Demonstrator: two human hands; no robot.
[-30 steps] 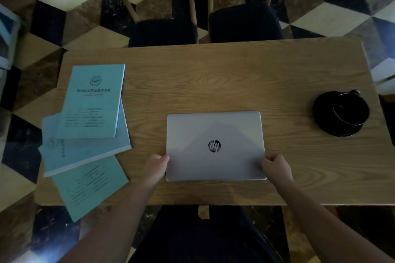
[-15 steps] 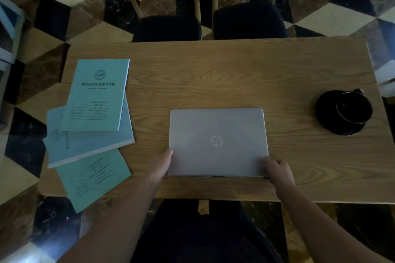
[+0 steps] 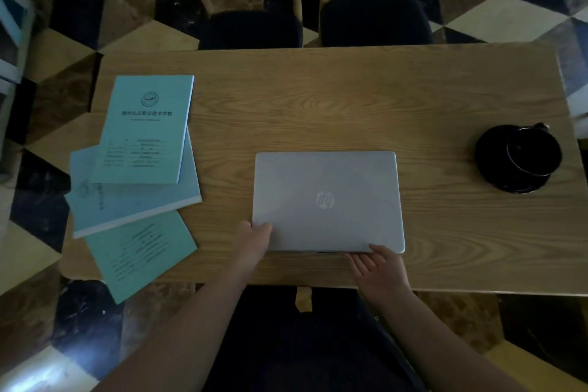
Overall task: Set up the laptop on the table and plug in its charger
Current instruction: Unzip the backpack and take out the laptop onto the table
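Silver laptop (image 3: pixel 327 200): fingers (image 3: pixel 378 248) touch its edge.

I see a silver-grey laptop (image 3: pixel 327 200), lid w/ a pale round logo, on a light-brown table (image 3: pixel 318 99) w/ wavy wood grain. Left side: three booklets, all pale teal/blue-green. Top booklet (image 3: pixel 148 130) has a dark round emblem + dark print lines; middle booklet (image 3: pixel 127 204) is a bit bluer w/ white page edges; bottom booklet (image 3: pixel 140 251) is teal w/ dark text rows. Right: black cup (image 3: pixel 533 153) w/ a thin light rim line on a black saucer (image 3: pixel 496 169). Floor (image 3: pixel 95 25) is a cube pattern: cream, brown, black marble tiles. Chairs (image 3: pixel 375 19): dark, near-black seats, pale wood legs.
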